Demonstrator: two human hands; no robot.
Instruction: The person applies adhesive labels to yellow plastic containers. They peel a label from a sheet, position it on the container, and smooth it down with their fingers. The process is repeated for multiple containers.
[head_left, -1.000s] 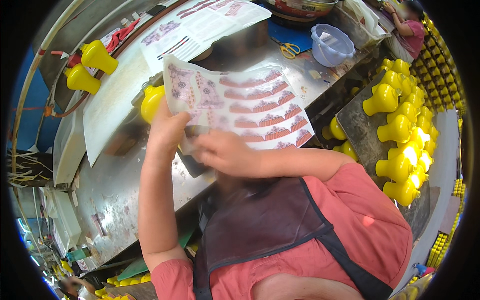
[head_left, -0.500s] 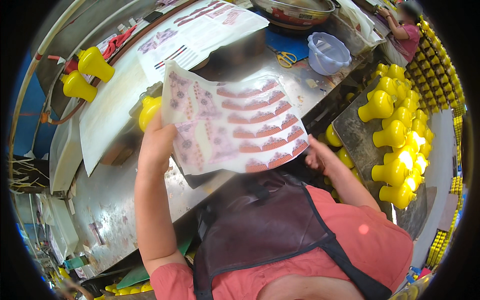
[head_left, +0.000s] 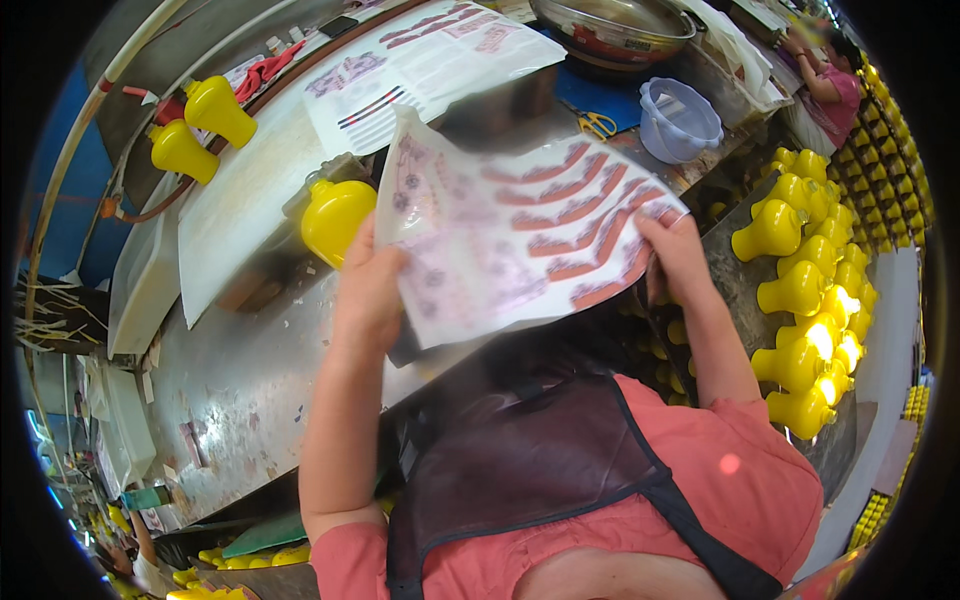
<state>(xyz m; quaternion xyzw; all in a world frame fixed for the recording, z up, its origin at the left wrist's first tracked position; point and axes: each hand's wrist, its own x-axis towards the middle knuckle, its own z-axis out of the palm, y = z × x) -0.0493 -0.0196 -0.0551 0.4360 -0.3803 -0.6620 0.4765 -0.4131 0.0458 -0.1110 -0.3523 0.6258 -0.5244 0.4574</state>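
A translucent printed decal sheet with pale purple patterns and rows of brick-red curved strips is held up over the metal workbench. My left hand grips its left edge, thumb on top. My right hand is closed on the right edge, its thumb on the printed face. The sheet bows between both hands, its far left corner curling up. Just beyond my left hand, a glossy yellow vase-shaped piece lies against a small stand, partly hidden by the sheet and hand.
On the white board lie more printed sheets. Two yellow pieces stand at its left. Yellow-handled scissors, a pale blue bucket and a metal basin sit beyond. Yellow pieces crowd a right-hand board; a person works behind.
My right hand has risen from beside the sheet's lower right corner to grip farther up its right edge. The sheet's right side now bends upward. The whole view has shifted slightly.
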